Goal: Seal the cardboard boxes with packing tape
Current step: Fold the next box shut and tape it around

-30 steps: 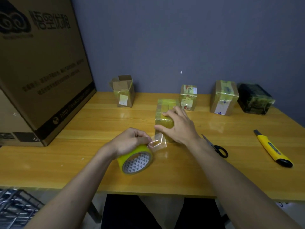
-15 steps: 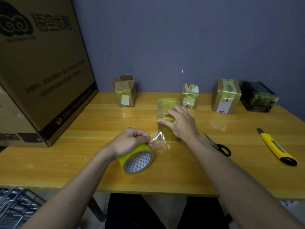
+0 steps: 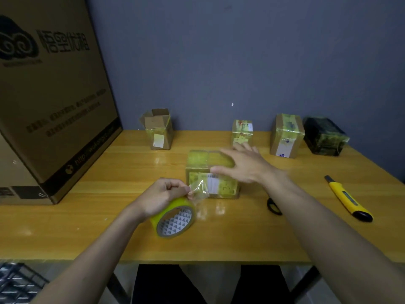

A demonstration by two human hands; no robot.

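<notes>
Looked like a small packing/shipping station: wooden table (image 3: 87, 233) against bare grey wall (image 3: 219, 62), taped parcels (image 3: 285, 137) lined up, big printed carton (image 3: 50, 95), utility knife (image 3: 348, 199) at hand.

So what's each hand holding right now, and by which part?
The left hand grips the tape roll by its upper rim, fingertips pinching the loose tape end. The right hand holds nothing; it lies open over the box.
</notes>
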